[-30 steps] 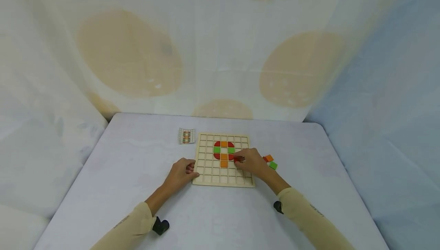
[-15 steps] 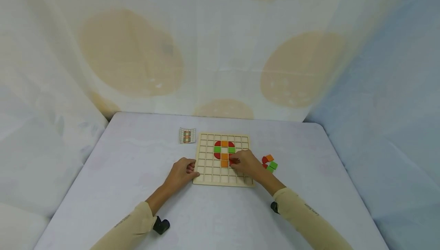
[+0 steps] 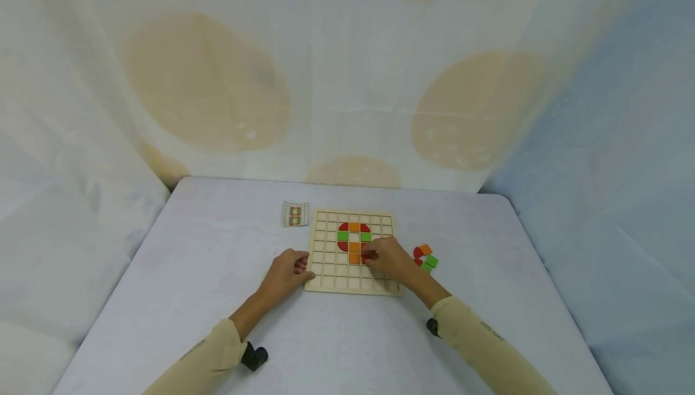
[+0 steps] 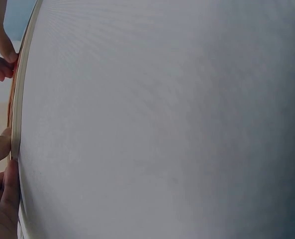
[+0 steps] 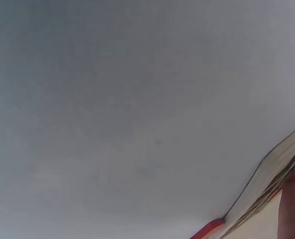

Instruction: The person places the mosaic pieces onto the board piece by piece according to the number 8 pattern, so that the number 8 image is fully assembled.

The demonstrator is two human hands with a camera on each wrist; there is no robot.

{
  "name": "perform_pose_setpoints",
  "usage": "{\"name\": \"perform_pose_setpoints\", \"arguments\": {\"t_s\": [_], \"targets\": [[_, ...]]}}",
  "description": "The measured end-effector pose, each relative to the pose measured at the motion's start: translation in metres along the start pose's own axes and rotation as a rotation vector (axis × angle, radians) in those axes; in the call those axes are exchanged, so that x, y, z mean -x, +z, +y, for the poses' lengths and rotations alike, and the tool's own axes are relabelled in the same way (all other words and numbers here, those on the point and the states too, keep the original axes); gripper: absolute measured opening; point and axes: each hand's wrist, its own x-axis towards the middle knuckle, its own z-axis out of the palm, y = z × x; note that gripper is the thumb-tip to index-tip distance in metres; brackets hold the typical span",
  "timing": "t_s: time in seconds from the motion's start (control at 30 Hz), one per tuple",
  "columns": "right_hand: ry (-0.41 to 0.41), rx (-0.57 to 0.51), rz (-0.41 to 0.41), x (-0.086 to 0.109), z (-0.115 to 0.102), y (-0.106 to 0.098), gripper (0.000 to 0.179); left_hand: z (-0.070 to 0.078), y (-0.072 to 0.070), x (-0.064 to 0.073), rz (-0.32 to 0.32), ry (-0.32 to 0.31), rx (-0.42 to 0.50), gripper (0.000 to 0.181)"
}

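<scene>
A wooden grid board (image 3: 327, 273) lies on the table with red, orange and green tiles set in its cells. The tiles form a ring around one bare cell, and an orange tile (image 3: 354, 258) extends it toward the near side. My left hand (image 3: 283, 273) holds the board at its left edge, thumb near the front corner and the other fingers curled. Over the board, my right hand (image 3: 392, 259) pinches a red tile (image 3: 365, 258) between thumb and fingertips, right beside that orange tile. The fingers partly cover this red piece. In the left wrist view, fingers (image 4: 10, 194) meet the board's rim.
Right of the board lie several loose tiles, among them an orange tile (image 3: 426, 249), a green tile (image 3: 431, 260) and a red tile (image 3: 417, 252). A small pattern card (image 3: 295, 214) lies beyond the left hand. Fabric walls (image 3: 347, 111) enclose the table's back and sides.
The right hand has shifted slightly left with the red tile, uncovering more loose tiles, and has stayed almost still over the last half second. The left hand stays at the board's edge.
</scene>
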Motion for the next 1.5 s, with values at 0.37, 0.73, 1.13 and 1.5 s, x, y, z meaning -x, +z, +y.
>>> {"name": "perform_pose_setpoints", "arguments": {"t_s": [0.37,0.73,1.13,1.5], "targets": [[-0.061,-0.113,-0.023,0.006,0.009,-0.017,0.022,0.001,-0.002,0.000,-0.011,-0.011,0.018,0.049],[0.209,-0.090,0.082,0.032,0.088,-0.056,0.028,-0.003,0.000,0.003,-0.017,-0.015,0.004,0.049],[0.297,-0.058,0.072,0.045,0.101,-0.052,0.031,-0.006,-0.005,0.003,-0.023,-0.030,0.017,0.051],[0.293,0.019,0.058,0.049,0.097,-0.054,0.031,-0.008,-0.005,0.003,-0.018,-0.018,0.019,0.050]]}}
